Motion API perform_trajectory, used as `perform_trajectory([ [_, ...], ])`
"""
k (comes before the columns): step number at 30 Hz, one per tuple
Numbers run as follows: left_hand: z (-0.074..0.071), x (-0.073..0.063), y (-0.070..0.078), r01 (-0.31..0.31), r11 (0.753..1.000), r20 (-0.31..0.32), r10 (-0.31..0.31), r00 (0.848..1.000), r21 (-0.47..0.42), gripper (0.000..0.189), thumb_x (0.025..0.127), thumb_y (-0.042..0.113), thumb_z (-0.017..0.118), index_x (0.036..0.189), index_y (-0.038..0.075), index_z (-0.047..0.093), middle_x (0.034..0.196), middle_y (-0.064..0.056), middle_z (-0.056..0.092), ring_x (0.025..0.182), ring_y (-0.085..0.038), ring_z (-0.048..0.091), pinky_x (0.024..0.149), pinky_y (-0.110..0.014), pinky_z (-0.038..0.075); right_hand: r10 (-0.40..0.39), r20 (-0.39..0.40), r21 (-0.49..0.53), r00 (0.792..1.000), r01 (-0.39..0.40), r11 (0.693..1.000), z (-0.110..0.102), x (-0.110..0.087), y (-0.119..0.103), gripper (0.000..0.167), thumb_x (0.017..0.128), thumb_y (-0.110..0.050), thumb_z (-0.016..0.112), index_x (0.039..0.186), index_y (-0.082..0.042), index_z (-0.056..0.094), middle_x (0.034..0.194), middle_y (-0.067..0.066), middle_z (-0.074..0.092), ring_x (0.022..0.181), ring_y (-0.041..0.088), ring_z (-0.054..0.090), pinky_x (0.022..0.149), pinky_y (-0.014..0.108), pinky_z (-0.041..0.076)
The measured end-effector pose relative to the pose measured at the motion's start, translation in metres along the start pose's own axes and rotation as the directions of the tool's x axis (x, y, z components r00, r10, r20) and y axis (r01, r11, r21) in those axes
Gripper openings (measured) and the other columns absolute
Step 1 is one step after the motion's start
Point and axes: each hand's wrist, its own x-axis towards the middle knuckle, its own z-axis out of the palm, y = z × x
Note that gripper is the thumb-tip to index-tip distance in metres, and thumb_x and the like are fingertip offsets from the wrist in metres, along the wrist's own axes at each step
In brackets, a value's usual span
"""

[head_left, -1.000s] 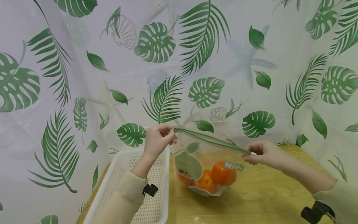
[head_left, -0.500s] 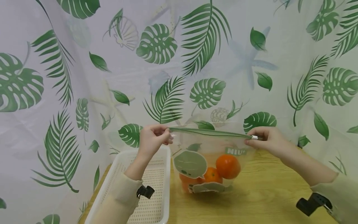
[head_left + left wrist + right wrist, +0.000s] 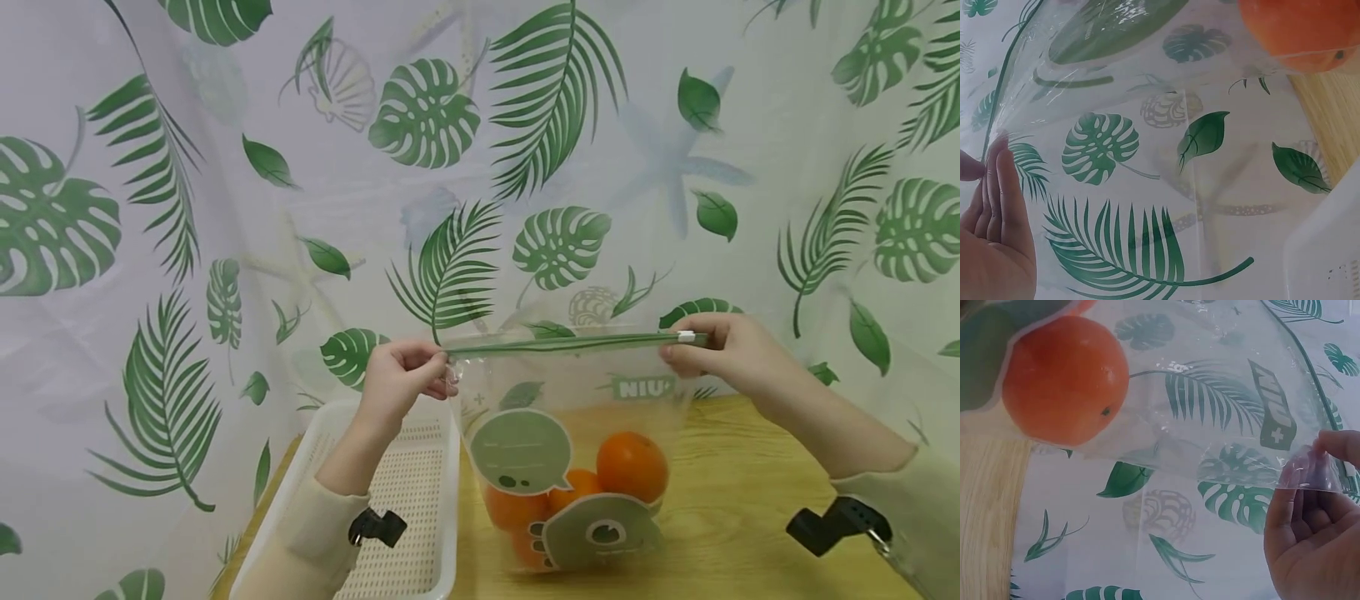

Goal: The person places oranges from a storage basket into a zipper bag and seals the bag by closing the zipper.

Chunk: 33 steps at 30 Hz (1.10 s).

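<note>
A clear zipper bag (image 3: 517, 379) with green cartoon prints and a green top strip hangs upright between both hands. Inside it several oranges (image 3: 632, 467) lie at the bottom, partly hidden by the prints. My left hand (image 3: 401, 383) pinches the bag's top left corner between thumb and fingers. At the top right corner, my right hand (image 3: 720, 346) pinches the strip beside a small white slider (image 3: 686, 337). The right wrist view shows an orange (image 3: 1066, 381) through the film and the right hand (image 3: 1313, 519) gripping the corner. The left hand (image 3: 997, 219) holds the strip's end in the left wrist view.
A white perforated plastic basket (image 3: 447, 533) stands on the wooden table (image 3: 735, 500), left of the bag and under the left forearm. Behind the table hangs a leaf-patterned curtain (image 3: 480, 183). Each wrist wears a black camera on a strap.
My right hand has risen, bringing the slanted top strip nearly level. The bag has straightened and come closer to the camera, showing more of its front print. Both hands keep their grip.
</note>
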Motion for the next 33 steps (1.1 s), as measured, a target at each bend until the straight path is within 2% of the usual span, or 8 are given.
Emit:
perform_trajectory([
  [3,-0.003,0.000,-0.002,0.045,0.998,0.029,-0.043,0.999,-0.053,0.014,0.100,-0.001,0.060,0.093,-0.006,0.072,0.065,0.008,0.071,0.057,-0.006,0.071,0.062,-0.026,0.063,0.015,0.033,0.071,0.999,-0.018,0.997,0.001,0.002,0.001,0.012,0.104,-0.020,0.068,0.110,-0.010,0.070,0.088,-0.013,0.070,0.084,0.005,0.068,0.080,0.022,0.059],
  [5,-0.005,0.001,-0.003,0.082,0.992,0.062,-0.076,0.995,-0.099,0.019,0.101,0.001,0.059,0.087,0.004,0.072,0.066,0.007,0.071,0.058,-0.007,0.071,0.063,-0.026,0.063,0.033,0.078,0.186,0.996,-0.048,0.981,0.001,0.004,0.003,0.006,0.106,-0.017,0.065,0.103,-0.015,0.071,0.089,-0.014,0.071,0.085,0.004,0.069,0.080,0.021,0.060],
  [8,-0.008,0.003,-0.006,0.145,0.976,0.116,-0.128,0.985,-0.160,0.030,0.103,0.003,0.056,0.081,0.016,0.071,0.068,0.006,0.072,0.060,-0.006,0.072,0.065,-0.024,0.063,0.052,0.164,0.391,0.985,-0.114,0.914,0.002,0.009,0.006,0.022,0.107,-0.009,0.059,0.092,-0.019,0.072,0.089,-0.012,0.073,0.082,0.003,0.068,0.077,0.019,0.060],
  [11,-0.010,0.005,-0.009,0.211,0.956,0.159,-0.181,0.971,-0.203,0.034,0.104,0.003,0.052,0.079,0.018,0.070,0.069,0.006,0.073,0.062,-0.006,0.072,0.066,-0.022,0.063,0.081,0.214,0.513,0.973,-0.183,0.839,0.003,0.012,0.009,0.032,0.108,-0.005,0.054,0.088,-0.018,0.076,0.088,-0.008,0.075,0.078,0.005,0.067,0.072,0.019,0.058],
  [21,-0.017,0.017,-0.003,0.363,0.885,0.250,-0.296,0.922,-0.291,0.036,0.107,0.010,0.049,0.080,0.018,0.071,0.068,0.008,0.066,0.063,-0.005,0.065,0.066,-0.021,0.061,0.156,0.226,0.528,0.962,-0.256,0.810,0.010,0.018,0.009,0.032,0.107,-0.010,0.059,0.080,-0.018,0.073,0.082,-0.009,0.069,0.075,0.006,0.060,0.069,0.020,0.055],
  [25,-0.020,0.025,0.006,0.349,0.907,0.277,-0.282,0.918,-0.234,0.030,0.109,0.014,0.050,0.089,0.017,0.072,0.074,0.007,0.067,0.065,-0.006,0.066,0.070,-0.022,0.062,0.159,0.213,0.565,0.964,-0.254,0.785,0.011,0.017,0.007,0.033,0.106,-0.009,0.060,0.077,-0.016,0.073,0.080,-0.008,0.070,0.073,0.005,0.062,0.066,0.019,0.056],
  [29,-0.017,0.031,0.016,0.286,0.954,0.271,-0.252,0.929,-0.092,0.021,0.108,0.016,0.054,0.095,0.019,0.070,0.088,0.007,0.068,0.072,-0.006,0.067,0.077,-0.023,0.063,0.149,0.191,0.557,0.970,-0.232,0.798,0.010,0.017,0.005,0.034,0.107,-0.010,0.061,0.074,-0.016,0.070,0.079,-0.007,0.070,0.073,0.005,0.063,0.066,0.018,0.056],
  [33,-0.011,0.038,0.029,0.228,0.973,0.246,-0.228,0.942,0.031,0.010,0.103,0.018,0.061,0.098,0.020,0.070,0.090,0.010,0.070,0.081,-0.006,0.065,0.077,-0.022,0.057,0.108,0.194,0.559,0.975,-0.201,0.805,0.007,0.017,0.006,0.032,0.107,-0.007,0.060,0.079,-0.016,0.072,0.082,-0.006,0.072,0.074,0.006,0.064,0.068,0.019,0.057],
])
